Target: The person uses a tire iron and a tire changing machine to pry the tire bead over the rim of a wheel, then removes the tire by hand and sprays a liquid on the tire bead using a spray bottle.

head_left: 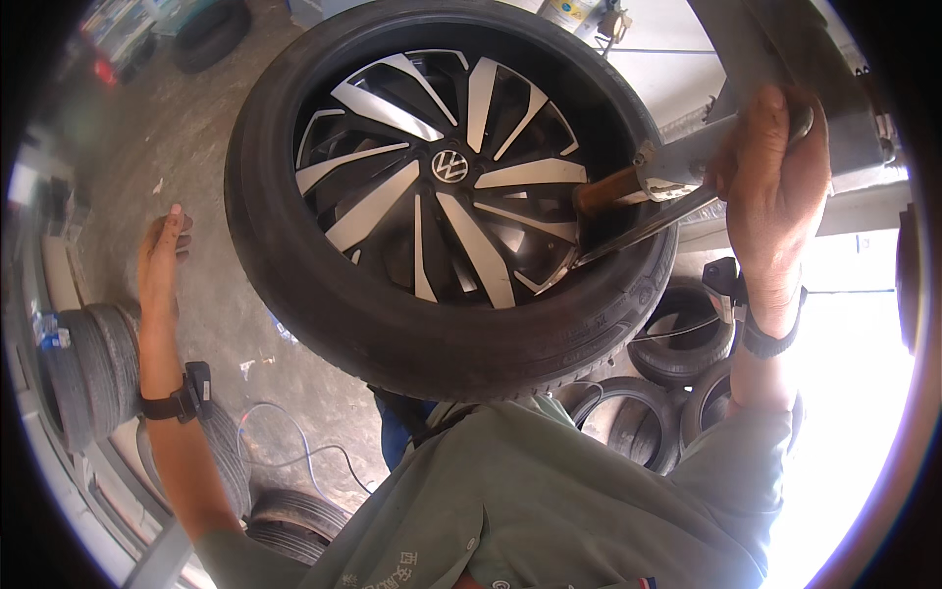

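Observation:
A black tyre (pixel 294 304) lies in front of me around a black-and-silver alloy wheel (pixel 478 250). My right hand (pixel 780 187) is wrapped round a long metal tyre lever (pixel 648 228). The lever slants down to the left, its far tip reaching between the tyre and the rim at the wheel's right side. Just above it, the grey head of a tyre-changing machine (pixel 677 162) extends over the tyre, with a brown piece (pixel 608 189) against the rim. Away to the left, my left hand (pixel 165 250) hangs in the air with loosely bent fingers, touching nothing.
Several tyres stand in a row (pixel 88 368) at the left, and others lie on the floor at the lower right (pixel 628 422). A thin hose (pixel 309 452) curls over the concrete floor. The machine's upright column (pixel 756 44) rises at the upper right.

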The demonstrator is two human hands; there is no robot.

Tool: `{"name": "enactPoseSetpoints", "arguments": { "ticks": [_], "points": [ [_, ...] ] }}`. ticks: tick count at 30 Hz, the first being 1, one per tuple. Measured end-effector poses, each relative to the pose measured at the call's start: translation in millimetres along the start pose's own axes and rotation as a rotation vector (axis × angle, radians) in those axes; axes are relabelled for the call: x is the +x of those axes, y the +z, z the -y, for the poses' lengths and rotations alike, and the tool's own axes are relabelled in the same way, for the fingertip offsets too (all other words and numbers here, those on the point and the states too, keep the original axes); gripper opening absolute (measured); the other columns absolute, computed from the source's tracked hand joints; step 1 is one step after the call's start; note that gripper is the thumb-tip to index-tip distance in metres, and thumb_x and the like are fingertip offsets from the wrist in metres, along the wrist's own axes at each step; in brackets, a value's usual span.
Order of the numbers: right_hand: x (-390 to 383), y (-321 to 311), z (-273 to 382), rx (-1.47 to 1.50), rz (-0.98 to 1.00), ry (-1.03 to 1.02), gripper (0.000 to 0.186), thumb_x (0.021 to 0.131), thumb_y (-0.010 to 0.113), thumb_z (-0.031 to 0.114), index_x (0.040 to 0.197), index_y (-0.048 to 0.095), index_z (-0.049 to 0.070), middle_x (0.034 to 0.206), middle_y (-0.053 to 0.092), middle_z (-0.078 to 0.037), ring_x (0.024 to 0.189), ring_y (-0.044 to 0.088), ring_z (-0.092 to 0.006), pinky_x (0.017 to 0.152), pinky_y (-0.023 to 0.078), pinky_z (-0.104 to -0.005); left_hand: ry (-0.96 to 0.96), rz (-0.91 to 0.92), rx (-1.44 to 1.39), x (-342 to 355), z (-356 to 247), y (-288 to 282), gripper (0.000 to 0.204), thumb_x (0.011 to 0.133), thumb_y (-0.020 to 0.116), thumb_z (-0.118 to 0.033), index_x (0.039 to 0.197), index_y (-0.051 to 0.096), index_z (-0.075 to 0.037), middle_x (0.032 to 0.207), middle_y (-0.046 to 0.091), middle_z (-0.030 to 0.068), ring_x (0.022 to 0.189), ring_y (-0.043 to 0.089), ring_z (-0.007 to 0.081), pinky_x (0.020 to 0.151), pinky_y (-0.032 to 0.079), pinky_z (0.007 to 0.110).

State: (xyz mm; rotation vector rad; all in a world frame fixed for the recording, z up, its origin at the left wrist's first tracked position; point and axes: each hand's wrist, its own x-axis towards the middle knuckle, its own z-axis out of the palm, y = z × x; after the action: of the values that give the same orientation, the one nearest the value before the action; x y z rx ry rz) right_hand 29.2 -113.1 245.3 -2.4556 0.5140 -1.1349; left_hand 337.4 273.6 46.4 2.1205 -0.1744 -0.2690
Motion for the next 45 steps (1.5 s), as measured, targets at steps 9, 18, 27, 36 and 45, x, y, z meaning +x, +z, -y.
{"name": "enactPoseSetpoints", "arguments": {
  "ticks": [9,18,27,36,45],
  "points": [
    [15,16,4,0.017,-0.250,0.262,0.028,0.103,0.046,0.022,0.086,0.050,0.000,0.058,0.046,-0.003,0.046,0.046,-0.0097,0.042,0.037,-0.0258,0.045,0.451,-0.357,87,-2,80,0.081,0.093,0.054,-0.060,0.139,0.044,0.005,0.137,0.053,0.0183,0.125,0.051,0.0289,0.106,0.038,0.037],
    [46,21,-9,-0.246,-0.537,0.574,0.044,0.095,0.054,0.035,0.064,0.051,0.004,0.053,0.047,-0.005,0.047,0.048,-0.0145,0.048,0.039,-0.0304,0.216,0.512,-0.354,74,-12,92,0.087,0.098,0.050,-0.055,0.145,0.021,0.012,0.149,0.030,0.0274,0.137,0.035,0.0313,0.114,0.028,0.038],
    [48,29,-14,-0.361,-0.710,0.699,0.036,0.092,0.064,0.037,0.084,0.060,0.003,0.067,0.053,-0.002,0.058,0.054,-0.0120,0.054,0.049,-0.0275,0.480,0.940,-0.199,108,-2,61,0.083,0.102,0.037,-0.052,0.144,0.004,0.011,0.147,0.019,0.0276,0.139,0.024,0.0344,0.116,0.017,0.046],
    [47,32,-2,-0.520,-0.697,0.792,0.045,0.102,0.050,0.036,0.131,0.057,0.003,0.104,0.064,-0.007,0.080,0.061,-0.0146,0.075,0.051,-0.0275,0.047,1.128,-0.128,319,-17,97,0.064,0.103,0.037,-0.053,0.131,0.052,0.003,0.132,0.054,0.0123,0.124,0.049,0.0206,0.106,0.038,0.036],
    [71,50,-7,-0.328,-1.119,0.923,0.042,0.100,0.053,0.029,0.132,0.043,0.003,0.107,0.056,-0.009,0.091,0.059,-0.0164,0.078,0.050,-0.0293,-0.077,1.439,0.035,450,-111,307,0.082,0.094,0.043,-0.066,0.132,0.052,0.006,0.127,0.058,0.0197,0.119,0.055,0.0295,0.100,0.042,0.042]
  ]
}}
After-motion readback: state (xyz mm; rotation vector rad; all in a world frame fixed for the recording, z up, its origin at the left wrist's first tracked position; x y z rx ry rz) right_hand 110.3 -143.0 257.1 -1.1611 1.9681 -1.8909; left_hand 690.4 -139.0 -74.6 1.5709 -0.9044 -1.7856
